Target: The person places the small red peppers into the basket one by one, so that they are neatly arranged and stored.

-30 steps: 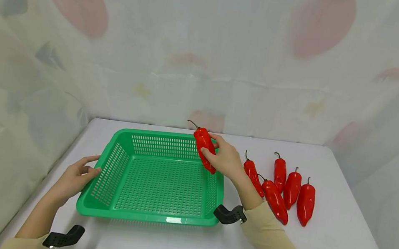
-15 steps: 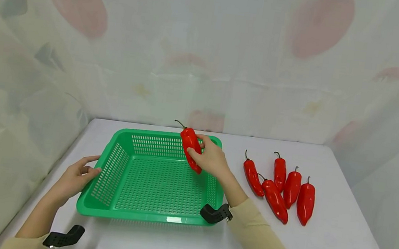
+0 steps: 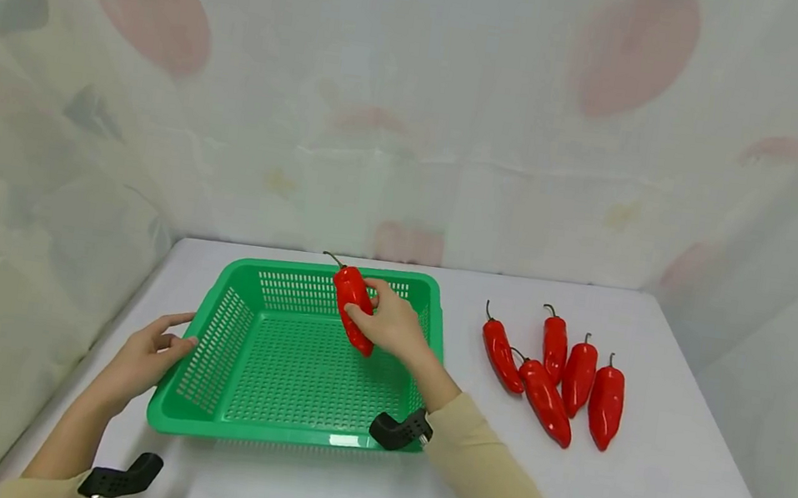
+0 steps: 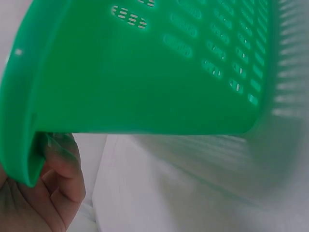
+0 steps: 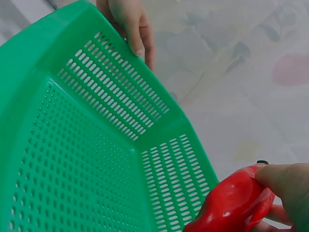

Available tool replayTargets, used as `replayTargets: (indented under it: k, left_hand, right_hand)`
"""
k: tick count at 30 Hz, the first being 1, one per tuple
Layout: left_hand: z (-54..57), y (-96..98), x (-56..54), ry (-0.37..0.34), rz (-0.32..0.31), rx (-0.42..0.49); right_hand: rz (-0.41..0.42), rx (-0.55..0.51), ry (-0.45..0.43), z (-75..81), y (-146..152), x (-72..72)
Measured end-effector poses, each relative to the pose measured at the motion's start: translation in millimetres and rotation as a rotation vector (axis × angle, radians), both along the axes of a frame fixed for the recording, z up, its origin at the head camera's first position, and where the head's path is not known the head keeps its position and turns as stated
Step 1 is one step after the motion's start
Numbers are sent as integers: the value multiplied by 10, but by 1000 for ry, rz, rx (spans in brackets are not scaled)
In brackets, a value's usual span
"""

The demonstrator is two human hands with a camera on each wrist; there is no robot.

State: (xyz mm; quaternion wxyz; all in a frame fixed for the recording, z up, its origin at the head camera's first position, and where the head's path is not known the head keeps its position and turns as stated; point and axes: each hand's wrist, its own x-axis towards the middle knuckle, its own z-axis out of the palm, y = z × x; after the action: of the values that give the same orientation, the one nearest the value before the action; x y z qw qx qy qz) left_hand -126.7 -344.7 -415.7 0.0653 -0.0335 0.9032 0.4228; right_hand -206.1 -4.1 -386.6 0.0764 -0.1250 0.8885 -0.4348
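Note:
My right hand (image 3: 393, 320) pinches a glossy red chili pepper (image 3: 351, 303) by its side, over the right half of a green plastic basket (image 3: 283, 436). The pepper's thin stem points up and to the left. In the right wrist view the same pepper (image 5: 231, 203) shows large at the lower right, under my thumb. My left hand (image 3: 144, 354) grips the basket's left rim, thumb on top. Seen from the left wrist, the curled fingers (image 4: 65, 166) tuck under the overhanging rim. The basket is slotted, with a perforated floor, and holds nothing.
Several more red chili peppers (image 3: 546, 399) lie on the white table (image 3: 670, 487) to the right of the basket, stems mostly pointing away. A pale curtain (image 3: 530, 174) with faded fruit prints hangs behind the table and along both sides.
My right hand has carried the pepper left, from the basket's right rim to over its inside, and a little lower. The left hand keeps its place on the rim.

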Motion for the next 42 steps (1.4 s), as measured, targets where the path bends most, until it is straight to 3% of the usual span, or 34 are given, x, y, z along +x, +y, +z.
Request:
replayTargets:
  k: [5,21,32,42]
  left_hand:
    - [-6,1,9,4,-2,2]
    - [-14,3,29,-6,8,6]
    - [17,-21,12,11,-11,15]
    - [28,-2,0,15,-13,13]
  right_hand:
    - [24,0,-23,-56,-120,-3]
    - [79,-121,-215,-88,-445,15]
    - [79,-135,-266,-192,-698,52]
    - [84,-191,-368,-313,-877,118]
